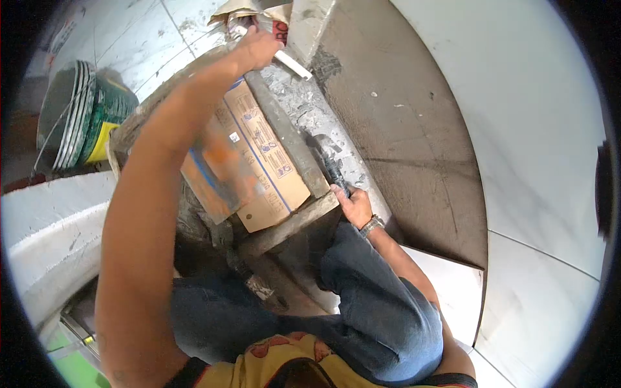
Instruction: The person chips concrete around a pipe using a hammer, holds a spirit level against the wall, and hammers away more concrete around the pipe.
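My left hand (262, 48) reaches to the far end of the work area, its fingers closed around a long white strip (294, 65). Right by those fingers is a torn paper bag (280, 11) with red print. On the near side, my right hand (356, 208), wearing a wristwatch, grips a black-handled tool (334, 173). Its grey head points away from me, over a ledge smeared with grey paste; its exact kind is unclear. Between my arms a printed cardboard sheet (262, 155) lies on a worn wooden frame (291, 226). An orange, blue-edged blurred patch covers its left part.
A green bucket (110, 107) with a yellow label lies tipped at the left. A grey-brown mortar-coated wall (407, 116) rises at the right, beside large white tiles (530, 129). A curved white edge (58, 213) is at the left. My knees are close below the frame.
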Demonstrator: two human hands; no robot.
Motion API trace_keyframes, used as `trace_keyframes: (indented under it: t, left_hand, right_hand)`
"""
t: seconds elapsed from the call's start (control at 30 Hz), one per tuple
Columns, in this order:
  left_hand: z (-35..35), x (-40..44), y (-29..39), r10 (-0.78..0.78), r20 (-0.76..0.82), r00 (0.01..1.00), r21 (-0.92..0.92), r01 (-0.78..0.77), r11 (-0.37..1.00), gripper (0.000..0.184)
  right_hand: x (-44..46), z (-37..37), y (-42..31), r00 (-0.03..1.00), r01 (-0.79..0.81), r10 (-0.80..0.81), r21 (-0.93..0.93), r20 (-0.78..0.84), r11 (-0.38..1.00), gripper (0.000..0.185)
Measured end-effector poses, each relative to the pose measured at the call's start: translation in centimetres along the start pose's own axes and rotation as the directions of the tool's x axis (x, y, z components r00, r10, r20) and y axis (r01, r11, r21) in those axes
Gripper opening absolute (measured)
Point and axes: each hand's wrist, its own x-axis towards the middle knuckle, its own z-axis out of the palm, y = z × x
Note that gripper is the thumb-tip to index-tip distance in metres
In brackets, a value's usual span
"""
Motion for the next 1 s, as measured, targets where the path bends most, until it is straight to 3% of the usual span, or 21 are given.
trace_keyframes:
  t: [0.03, 0.13, 0.17, 0.27, 0.4, 0.43, 0.53, 0.57, 0.67, 0.87, 1.0]
  left_hand:
    - [-0.9, 0.1, 0.5, -0.035, 0.149, 0.988, 0.003, 0.035, 0.999, 0.027]
    - [-0.8, 1.1, 1.3, -0.182, 0.269, 0.946, -0.047, 0.202, 0.978, 0.028]
    - [-0.9, 1.3, 1.2, -0.157, 0.298, 0.941, -0.101, 0.195, 0.976, 0.029]
    - [-1.0, 1.4, 0.5, -0.122, 0.404, 0.907, -0.034, 0.148, 0.988, 0.028]
    - [0.5, 1.2, 0.0, -0.071, 0.299, 0.952, -0.046, 0.089, 0.995, 0.029]
    - [0.5, 1.6, 0.1, -0.067, 0.347, 0.936, -0.022, 0.080, 0.997, 0.030]
    - [0.4, 1.2, 0.9, -0.109, 0.123, 0.986, -0.105, 0.123, 0.987, 0.026]
    - [0.1, 1.5, 0.9, -0.126, 0.212, 0.969, -0.058, 0.141, 0.988, 0.028]
    - [1.2, 1.2, 0.8, -0.117, 0.152, 0.981, -0.068, 0.129, 0.989, 0.028]
    - [1.2, 1.5, 0.6, -0.174, 0.215, 0.961, -0.086, 0.196, 0.977, 0.026]
    - [1.9, 1.6, 0.4, -0.166, 0.165, 0.972, -0.060, 0.178, 0.982, 0.027]
  right_hand:
    - [-0.1, 0.6, 0.6, 1.000, 0.005, -0.004, 0.023, -0.005, 1.000, 0.065]
    - [-0.3, 0.8, 1.2, 0.999, -0.032, 0.031, 0.026, 0.040, 0.999, 0.063]
    - [-0.3, 0.7, 1.2, 0.998, -0.042, 0.041, 0.026, 0.054, 0.999, 0.063]
    - [-0.3, 0.4, 0.9, 0.995, -0.058, 0.055, 0.028, 0.086, 0.998, 0.062]
    - [0.0, 0.4, 1.3, 0.993, -0.042, 0.042, -0.004, 0.110, 0.999, 0.062]
    - [0.0, 0.2, 1.1, 0.991, -0.042, 0.042, -0.006, 0.124, 0.999, 0.063]
    - [1.0, 0.1, 0.2, 0.994, 0.105, -0.106, 0.027, 0.033, 0.994, 0.064]
    - [1.4, -0.2, -0.1, 0.992, 0.120, -0.120, 0.016, 0.030, 0.993, 0.064]
    - [2.5, -2.1, -4.0, 0.984, 0.178, -0.178, -0.015, 0.021, 0.984, 0.064]
    - [3.7, -4.4, -9.0, 0.953, 0.301, -0.302, -0.033, -0.009, 0.953, 0.064]
    - [3.9, -5.7, -11.9, 0.920, 0.371, -0.385, -0.148, -0.074, 0.917, 0.063]
